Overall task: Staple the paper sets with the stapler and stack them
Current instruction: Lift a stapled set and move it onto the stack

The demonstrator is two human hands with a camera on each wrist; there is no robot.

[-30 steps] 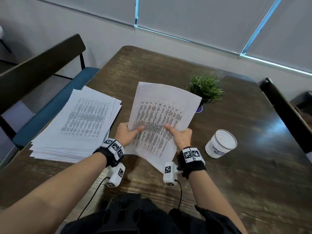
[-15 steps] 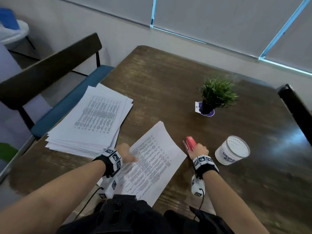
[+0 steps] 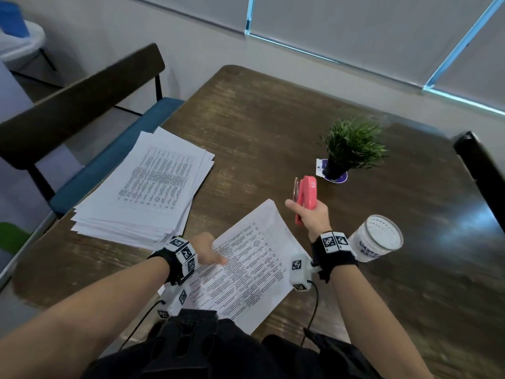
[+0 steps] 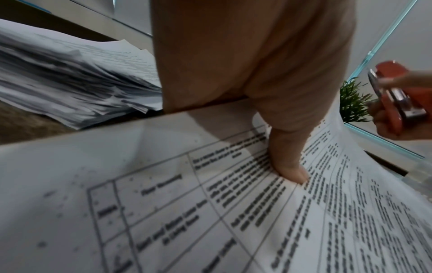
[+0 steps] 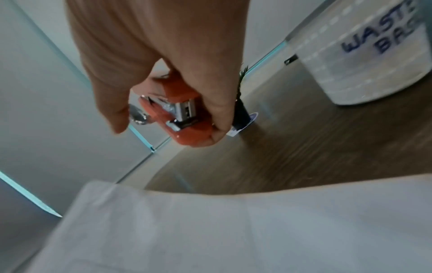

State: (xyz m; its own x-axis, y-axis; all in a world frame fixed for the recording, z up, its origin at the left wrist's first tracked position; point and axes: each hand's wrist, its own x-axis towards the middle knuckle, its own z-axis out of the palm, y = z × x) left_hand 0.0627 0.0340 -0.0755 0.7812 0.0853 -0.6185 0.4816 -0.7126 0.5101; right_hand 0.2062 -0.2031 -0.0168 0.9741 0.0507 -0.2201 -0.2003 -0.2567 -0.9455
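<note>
A paper set (image 3: pixel 251 263) with printed tables lies flat on the wooden table (image 3: pixel 273 119) in front of me. My left hand (image 3: pixel 205 247) holds its left edge, the thumb (image 4: pixel 290 166) pressed on top; the other fingers are hidden behind the edge. My right hand (image 3: pixel 314 217) grips a red stapler (image 3: pixel 306 195), lifted off the table just right of the set's far corner, nose pointing away. In the right wrist view the fingers wrap the stapler (image 5: pixel 184 118) above the paper set (image 5: pixel 233 230). A thick stack of papers (image 3: pixel 153 187) lies at the left.
A small potted plant (image 3: pixel 352 149) stands beyond the stapler. A white lidded container (image 3: pixel 377 239) sits right of my right wrist. A bench with a blue seat (image 3: pixel 82 110) runs along the table's left edge, and a dark chair (image 3: pixel 481 170) stands at the right.
One second ago both hands held the paper set upright. It now lies on the table under my left hand; my right hand took the stapler and lifted it.
</note>
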